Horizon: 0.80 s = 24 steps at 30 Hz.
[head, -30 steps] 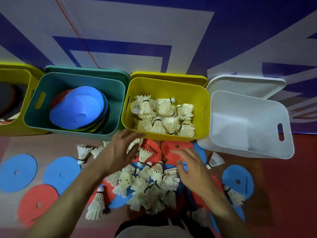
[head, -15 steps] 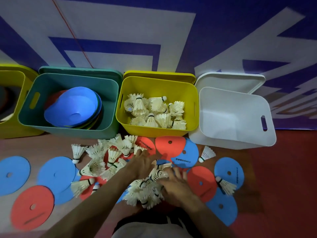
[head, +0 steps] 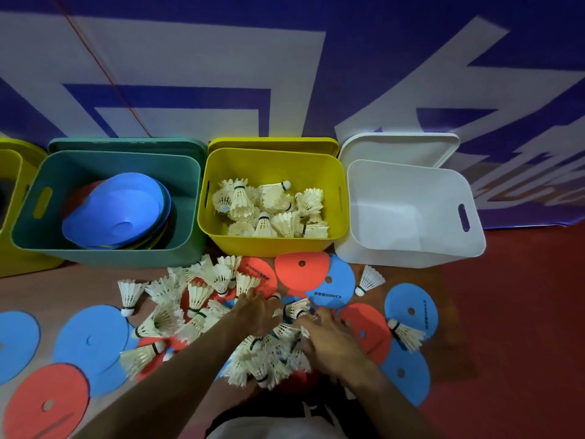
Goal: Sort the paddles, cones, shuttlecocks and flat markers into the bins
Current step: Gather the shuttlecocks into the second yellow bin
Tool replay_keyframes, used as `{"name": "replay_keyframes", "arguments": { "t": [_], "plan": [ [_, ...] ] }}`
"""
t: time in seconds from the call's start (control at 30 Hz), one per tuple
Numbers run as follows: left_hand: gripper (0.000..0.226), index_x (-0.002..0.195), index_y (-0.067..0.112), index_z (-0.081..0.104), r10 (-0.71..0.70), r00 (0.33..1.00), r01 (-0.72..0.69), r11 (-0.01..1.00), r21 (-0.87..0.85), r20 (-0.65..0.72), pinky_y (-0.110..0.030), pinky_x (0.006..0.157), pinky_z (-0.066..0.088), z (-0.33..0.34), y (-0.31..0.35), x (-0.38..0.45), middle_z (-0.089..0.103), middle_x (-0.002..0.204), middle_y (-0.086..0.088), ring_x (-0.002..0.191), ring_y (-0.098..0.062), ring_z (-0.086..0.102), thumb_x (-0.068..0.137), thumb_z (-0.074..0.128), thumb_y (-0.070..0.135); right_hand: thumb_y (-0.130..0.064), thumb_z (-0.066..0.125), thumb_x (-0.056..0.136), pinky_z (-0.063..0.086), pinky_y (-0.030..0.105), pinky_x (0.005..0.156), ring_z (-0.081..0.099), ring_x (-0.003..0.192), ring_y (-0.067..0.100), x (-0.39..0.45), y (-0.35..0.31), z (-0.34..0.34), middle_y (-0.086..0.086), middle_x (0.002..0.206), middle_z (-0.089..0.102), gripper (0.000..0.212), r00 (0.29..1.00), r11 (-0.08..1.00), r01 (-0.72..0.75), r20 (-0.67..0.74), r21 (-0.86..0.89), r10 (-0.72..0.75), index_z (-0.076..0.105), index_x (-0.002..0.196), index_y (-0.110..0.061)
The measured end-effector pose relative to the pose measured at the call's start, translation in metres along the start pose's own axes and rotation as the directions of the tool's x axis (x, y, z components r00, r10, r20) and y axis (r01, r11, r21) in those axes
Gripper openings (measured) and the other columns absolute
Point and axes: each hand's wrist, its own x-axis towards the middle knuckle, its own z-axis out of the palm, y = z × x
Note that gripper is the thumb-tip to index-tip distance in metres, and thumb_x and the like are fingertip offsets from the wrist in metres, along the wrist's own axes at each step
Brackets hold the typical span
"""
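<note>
Both hands, left hand (head: 258,313) and right hand (head: 332,342), press into the shuttlecock pile (head: 272,359) at 6 o'clock below the yellow bin (head: 272,245).

White-feathered shuttlecocks (head: 202,312) lie over blue and red-orange flat markers (head: 329,282) on the red floor (head: 512,312). The bins are teal (head: 104,251), yellow (head: 269,245) and white (head: 408,255); blue cones (head: 117,213) fill the teal one. The backdrop (head: 285,74) is purple-and-white patterned.

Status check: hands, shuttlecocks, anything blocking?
Left hand and right hand cup the shuttlecock pile. Yellow bin part filled. Flat markers underneath.
</note>
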Motion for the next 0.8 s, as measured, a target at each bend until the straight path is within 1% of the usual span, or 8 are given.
{"name": "replay_keyframes", "arguments": {
  "t": [0.1, 0.17, 0.27, 0.43, 0.53, 0.63, 0.73, 0.8],
  "plan": [
    [0.052, 0.131, 0.039, 0.042, 0.011, 1.000, -0.012, 0.999, -0.047, -0.027, -0.054, 0.103, 0.038, 0.002, -0.004, 0.001, 0.047, 0.140, -0.009, 0.129, -0.042, 0.041, 0.087, 0.031, 0.064, -0.045, 0.039, 0.092, 0.041, 0.045, 0.099, 0.044, 0.122, 0.021, -0.011, 0.004, -0.016, -0.003, 0.125, 0.038, 0.042, 0.992, 0.995, 0.048, -0.122, 0.092, -0.037, 0.035, 0.134, -0.048],
    [0.048, 0.132, 0.039, 0.043, 0.006, 0.998, -0.011, 0.996, -0.087, -0.064, -0.055, 0.104, 0.036, 0.000, -0.008, -0.007, 0.043, 0.143, -0.009, 0.128, -0.041, 0.040, 0.089, 0.037, 0.061, -0.047, 0.041, 0.095, 0.044, 0.038, 0.097, 0.043, 0.117, 0.014, -0.014, 0.000, -0.035, -0.009, 0.115, 0.038, 0.042, 0.969, 0.979, 0.130, -0.227, 0.155, -0.093, 0.035, 0.136, -0.050],
    [0.048, 0.130, 0.044, 0.041, 0.005, 0.990, -0.028, 0.986, -0.164, -0.138, -0.053, 0.104, 0.034, -0.005, -0.014, -0.022, 0.041, 0.143, -0.006, 0.123, -0.036, 0.038, 0.087, 0.037, 0.063, -0.045, 0.045, 0.098, 0.041, 0.029, 0.097, 0.043, 0.116, 0.009, -0.005, -0.014, -0.076, -0.011, 0.119, 0.041, 0.042, 0.901, 0.950, 0.247, -0.405, 0.189, -0.154, 0.039, 0.139, -0.047],
    [0.045, 0.136, 0.045, 0.041, -0.048, 0.963, -0.033, 0.955, -0.293, -0.264, -0.045, 0.102, 0.036, -0.012, -0.028, -0.045, 0.046, 0.130, -0.004, 0.120, -0.028, 0.037, 0.093, 0.044, 0.057, -0.044, 0.045, 0.098, 0.035, 0.032, 0.102, 0.041, 0.117, 0.018, 0.046, -0.019, -0.139, -0.005, 0.121, 0.052, 0.042, 0.827, 0.951, 0.249, -0.552, 0.184, -0.109, 0.044, 0.141, -0.042],
    [0.050, 0.135, 0.051, 0.040, -0.080, 0.938, -0.056, 0.925, -0.376, -0.337, -0.048, 0.100, 0.041, -0.010, -0.035, -0.057, 0.047, 0.131, -0.004, 0.114, -0.028, 0.040, 0.087, 0.036, 0.067, -0.045, 0.036, 0.098, 0.033, 0.043, 0.104, 0.044, 0.115, 0.030, 0.092, -0.012, -0.158, 0.007, 0.115, 0.057, 0.043, 0.845, 0.988, 0.127, -0.531, 0.083, -0.064, 0.043, 0.140, -0.037],
    [0.043, 0.133, 0.055, 0.038, -0.087, 0.907, -0.095, 0.911, -0.401, -0.412, -0.046, 0.098, 0.041, -0.007, -0.042, -0.068, 0.052, 0.127, 0.005, 0.112, -0.024, 0.045, 0.092, 0.036, 0.069, -0.057, 0.016, 0.092, 0.034, 0.050, 0.100, 0.050, 0.114, 0.037, 0.132, 0.000, -0.156, 0.013, 0.117, 0.063, 0.052, 0.925, 0.998, -0.054, -0.377, 0.013, 0.055, 0.041, 0.135, -0.040],
    [0.038, 0.132, 0.052, 0.043, -0.091, 0.861, -0.154, 0.891, -0.427, -0.500, -0.037, 0.093, 0.041, -0.024, -0.040, -0.091, 0.054, 0.113, 0.011, 0.101, -0.013, 0.045, 0.095, 0.042, 0.062, -0.060, 0.002, 0.085, 0.034, 0.054, 0.100, 0.053, 0.114, 0.039, 0.140, 0.000, -0.143, 0.011, 0.117, 0.066, 0.062, 0.977, 0.992, -0.123, -0.178, -0.006, 0.120, 0.050, 0.116, -0.037],
    [0.039, 0.134, 0.047, 0.047, -0.084, 0.829, -0.199, 0.879, -0.433, -0.553, -0.034, 0.094, 0.039, -0.043, -0.037, -0.106, 0.053, 0.113, 0.012, 0.102, -0.011, 0.045, 0.097, 0.045, 0.059, -0.054, 0.004, 0.092, 0.036, 0.053, 0.101, 0.050, 0.116, 0.042, 0.132, -0.005, -0.135, 0.010, 0.121, 0.067, 0.059, 0.977, 0.990, -0.137, -0.168, -0.045, 0.128, 0.056, 0.108, -0.033]
  ]
}}
